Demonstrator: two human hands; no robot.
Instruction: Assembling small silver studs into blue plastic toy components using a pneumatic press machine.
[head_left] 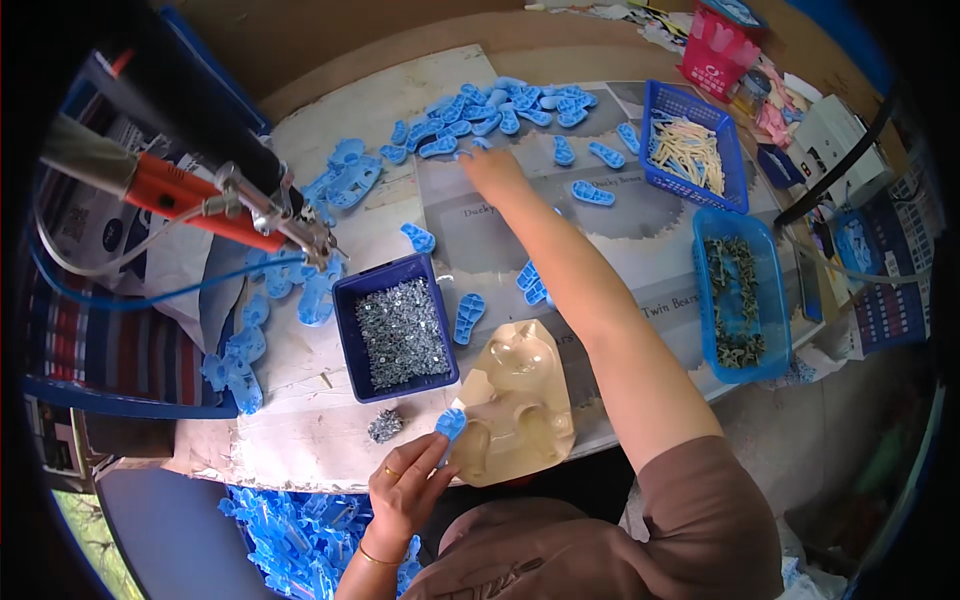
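Head view: my left hand (403, 487) pinches a ribbed blue plastic shell (451, 422), fingers nearly together, at the cream moulded tray's (520, 440) left edge. Looks light, stiff, perhaps slick; side walls best to grip. Right hand (494, 178), fingers curled, at the shell pile (505, 105); grip: cannot tell.

A pale surface (300, 440), partly covered by a grey printed sheet (480, 240), carries a heap of light-blue, ribbed, sole-shaped plastic pieces (510, 108) at its far side, others loose nearer. Larger light-blue plastic shells (355, 180) lie left. A deep-blue rectangular plastic bin (412, 389) stands near a glossy beige moulded form (510, 400), a small silvery mound (385, 426) just before the bin. Rightward stand a blue latticed plastic basket (737, 160) and a light-blue oblong tub (745, 375).
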